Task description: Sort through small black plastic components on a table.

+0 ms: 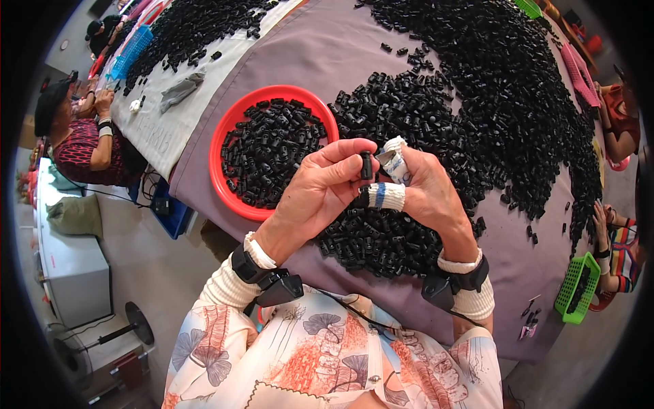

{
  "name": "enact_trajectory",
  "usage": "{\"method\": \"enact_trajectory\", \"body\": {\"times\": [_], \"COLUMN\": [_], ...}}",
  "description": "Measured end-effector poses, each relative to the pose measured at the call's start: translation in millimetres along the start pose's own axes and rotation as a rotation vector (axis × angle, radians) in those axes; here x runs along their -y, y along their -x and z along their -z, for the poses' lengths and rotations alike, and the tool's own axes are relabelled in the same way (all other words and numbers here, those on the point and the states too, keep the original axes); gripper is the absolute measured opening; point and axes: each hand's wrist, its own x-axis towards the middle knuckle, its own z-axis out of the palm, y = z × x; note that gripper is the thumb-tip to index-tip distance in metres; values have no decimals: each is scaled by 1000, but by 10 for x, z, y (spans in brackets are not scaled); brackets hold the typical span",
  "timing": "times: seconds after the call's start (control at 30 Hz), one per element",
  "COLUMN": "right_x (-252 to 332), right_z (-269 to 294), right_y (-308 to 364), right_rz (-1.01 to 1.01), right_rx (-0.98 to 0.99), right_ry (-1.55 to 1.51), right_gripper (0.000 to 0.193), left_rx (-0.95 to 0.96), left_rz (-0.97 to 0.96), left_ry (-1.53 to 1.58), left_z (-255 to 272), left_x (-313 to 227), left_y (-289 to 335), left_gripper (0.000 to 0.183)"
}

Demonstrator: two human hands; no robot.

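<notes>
My left hand (327, 177) is closed in a pinch, its thumb and forefinger on a small black barrel-shaped plastic piece (366, 165) held upright. Just right of it is my right hand (432, 187), fingers curled in, with white cloth wraps (385, 196) on the thumb and forefinger. Something dark shows at the wrapped thumb's tip; what these fingers grip is unclear. Beneath my hands spreads a heap of similar black pieces (381, 238). A round red basin (216, 160) full of such pieces stands left of my left hand.
The heap continues far across the mauve-covered table (286, 65). A green basket (587, 273) sits at the right edge, a pink basket (579, 75) beyond it. Co-workers sit left and right. On the white cloth at left lies a grey rag (182, 92). A fan (139, 324) stands lower left.
</notes>
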Motion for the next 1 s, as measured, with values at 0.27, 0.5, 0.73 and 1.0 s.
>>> {"method": "enact_trajectory", "body": {"times": [0.27, 0.5, 0.73, 1.0], "right_x": [-34, -29, -53, -126], "right_z": [-7, 220, 296, 301], "right_y": [-29, 71, 126, 220], "right_rz": [64, -105, -185, -244], "right_rx": [56, -63, -133, -83], "right_ry": [68, -30, -72, -24], "right_gripper": [34, 35, 22, 26], "left_rx": [-58, -515, -269, -127], "left_rz": [-49, -463, -414, -379], "left_ry": [-122, -903, -1515, -1940], "left_z": [-63, 393, 193, 272], "left_x": [-26, -545, -113, 388], "left_y": [26, 273, 252, 121], "left_gripper": [22, 21, 13, 22]}}
